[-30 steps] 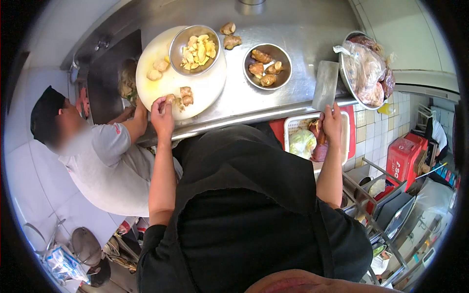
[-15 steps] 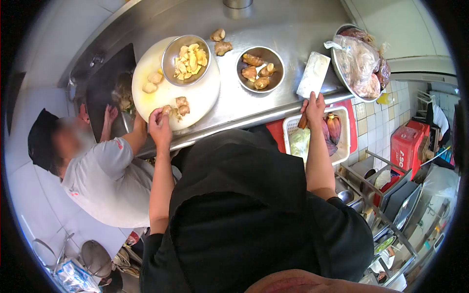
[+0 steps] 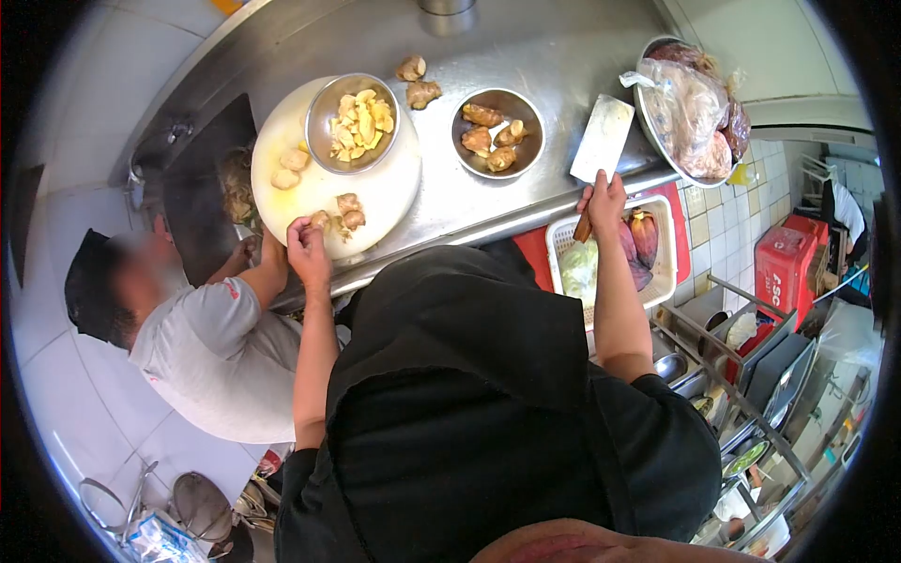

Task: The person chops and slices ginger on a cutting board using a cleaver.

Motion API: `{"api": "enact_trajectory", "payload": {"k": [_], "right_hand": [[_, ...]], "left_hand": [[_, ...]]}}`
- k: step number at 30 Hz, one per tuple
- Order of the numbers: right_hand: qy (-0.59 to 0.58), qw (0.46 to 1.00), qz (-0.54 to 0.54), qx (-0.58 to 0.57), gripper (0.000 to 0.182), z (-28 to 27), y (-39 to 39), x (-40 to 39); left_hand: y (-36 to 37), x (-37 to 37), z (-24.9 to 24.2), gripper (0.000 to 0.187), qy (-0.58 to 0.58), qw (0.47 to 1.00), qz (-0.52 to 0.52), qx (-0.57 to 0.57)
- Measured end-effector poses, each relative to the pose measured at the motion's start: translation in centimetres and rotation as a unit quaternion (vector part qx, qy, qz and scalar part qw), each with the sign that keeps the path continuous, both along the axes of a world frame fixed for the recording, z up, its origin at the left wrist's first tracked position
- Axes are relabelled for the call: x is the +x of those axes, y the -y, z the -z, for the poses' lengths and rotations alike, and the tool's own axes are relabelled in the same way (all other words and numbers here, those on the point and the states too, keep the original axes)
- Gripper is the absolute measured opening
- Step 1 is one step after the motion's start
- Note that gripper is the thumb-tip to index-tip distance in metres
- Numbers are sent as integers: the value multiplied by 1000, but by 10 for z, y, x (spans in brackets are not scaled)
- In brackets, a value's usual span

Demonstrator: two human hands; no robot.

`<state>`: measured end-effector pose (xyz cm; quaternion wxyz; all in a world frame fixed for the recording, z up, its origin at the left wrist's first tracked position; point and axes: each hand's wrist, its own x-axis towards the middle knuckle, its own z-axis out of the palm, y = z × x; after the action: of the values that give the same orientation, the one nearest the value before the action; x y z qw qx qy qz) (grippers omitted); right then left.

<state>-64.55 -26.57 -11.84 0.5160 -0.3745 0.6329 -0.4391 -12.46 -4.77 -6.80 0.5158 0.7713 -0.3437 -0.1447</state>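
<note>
My left hand (image 3: 310, 251) is at the near edge of the round white cutting board (image 3: 394, 202), its fingertips pinched on a small piece of ginger (image 3: 321, 220). Right beside those fingers lie unpeeled ginger knobs (image 3: 350, 212). My right hand (image 3: 605, 199) grips the wooden handle of a cleaver (image 3: 603, 139), its broad blade flat over the counter's front edge and clear of the board. Peeled ginger pieces (image 3: 288, 169) rest on the board's left side. A steel bowl (image 3: 313, 141) of sliced yellow ginger (image 3: 361, 124) stands on the board's far part.
Another steel bowl (image 3: 539, 141) on the counter (image 3: 554, 56) holds unpeeled ginger; two knobs (image 3: 422, 93) lie behind the board. At right is a basin (image 3: 648, 103) of bagged food. Below sits a white basket (image 3: 668, 272) with purple-red produce. A co-worker (image 3: 216, 347) stands left, by the sink.
The view has shifted slightly. The co-worker's hand has moved down and toward the board. My left hand stays at the ginger, and the cleaver remains in my right hand at the counter edge.
</note>
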Motion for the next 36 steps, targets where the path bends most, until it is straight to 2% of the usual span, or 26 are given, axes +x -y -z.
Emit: {"api": "enact_trajectory", "payload": {"k": [36], "right_hand": [[15, 1000, -10, 16, 26, -2, 4, -1]], "left_hand": [[-1, -5, -7, 23, -3, 1000, 4, -5]]}}
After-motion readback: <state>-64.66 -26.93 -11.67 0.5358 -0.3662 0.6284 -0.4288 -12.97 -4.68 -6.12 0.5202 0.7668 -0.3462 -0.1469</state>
